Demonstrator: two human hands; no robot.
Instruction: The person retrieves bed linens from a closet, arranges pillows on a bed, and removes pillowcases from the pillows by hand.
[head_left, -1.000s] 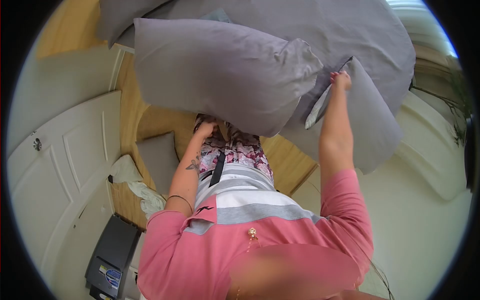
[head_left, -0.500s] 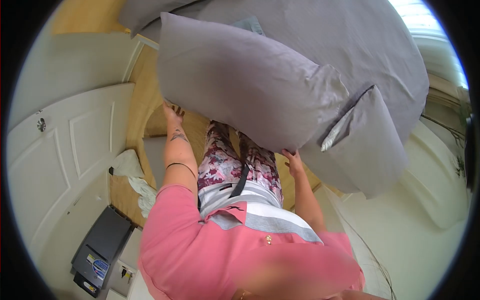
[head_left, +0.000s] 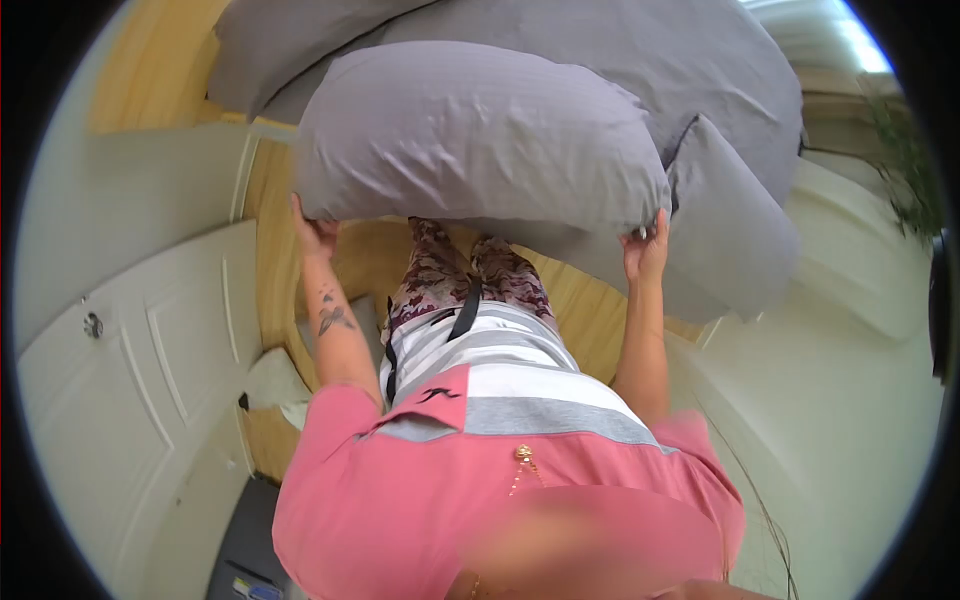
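A large grey pillow [head_left: 480, 140] is held up over the near edge of the bed [head_left: 700, 60]. My left hand [head_left: 315, 228] grips its lower left corner, the fingers partly hidden under the cloth. At the lower right corner my right hand [head_left: 646, 245] is closed on the same pillow. Just right of that hand lies a second grey pillow [head_left: 730, 220], one corner pointing up. Another grey pillow or fold of bedding [head_left: 300, 45] lies at the upper left of the bed.
A white door [head_left: 150, 370] stands at the left. On the wooden floor [head_left: 580, 310] below the bed lie a grey cushion [head_left: 365, 325], partly behind my left arm, and pale cloth [head_left: 275, 380]. A dark grey device [head_left: 245, 540] is at lower left. Green plant leaves [head_left: 900, 170] show at right.
My right hand left the second pillow and took hold of the large pillow's right corner. My left hand moved from near my legs to its left corner. The large pillow now looks rounder and is lifted.
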